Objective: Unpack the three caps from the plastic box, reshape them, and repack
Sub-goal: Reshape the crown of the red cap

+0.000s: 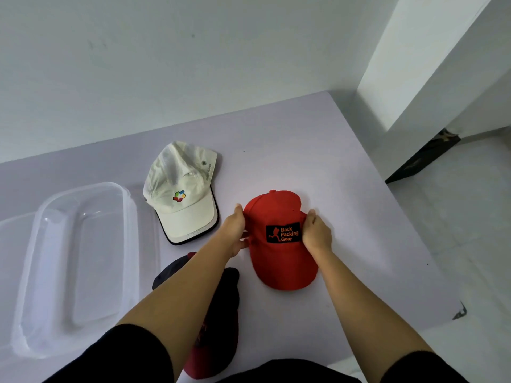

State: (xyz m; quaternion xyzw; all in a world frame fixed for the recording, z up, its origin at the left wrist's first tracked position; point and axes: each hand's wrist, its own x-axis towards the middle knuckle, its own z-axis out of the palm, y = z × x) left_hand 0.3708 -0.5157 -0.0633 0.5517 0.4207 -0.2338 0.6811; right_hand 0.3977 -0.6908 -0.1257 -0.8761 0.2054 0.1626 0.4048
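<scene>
Dark cap (pixel 221 305) nearest, under left forearm | plastic box (pixel 36 272) empty at left; all three caps out, repacking left | white cap (pixel 182 194) lies behind | red cap (pixel 279 244) mid-table, being reshaped | left hand (pixel 235 230), right hand (pixel 316 233) curled, pinching its crown sides.

A pale lilac table (pixel 318 150) meets a grey-white wall (pixel 193 64), pale floor (pixel 456 230) at right.

pale lilac table (pixel 318 150) carries: clear plastic box (pixel 36 272) at left, white cap (pixel 182 189), red cap (pixel 279 261), dark cap (pixel 224 299) nearest the person.
</scene>
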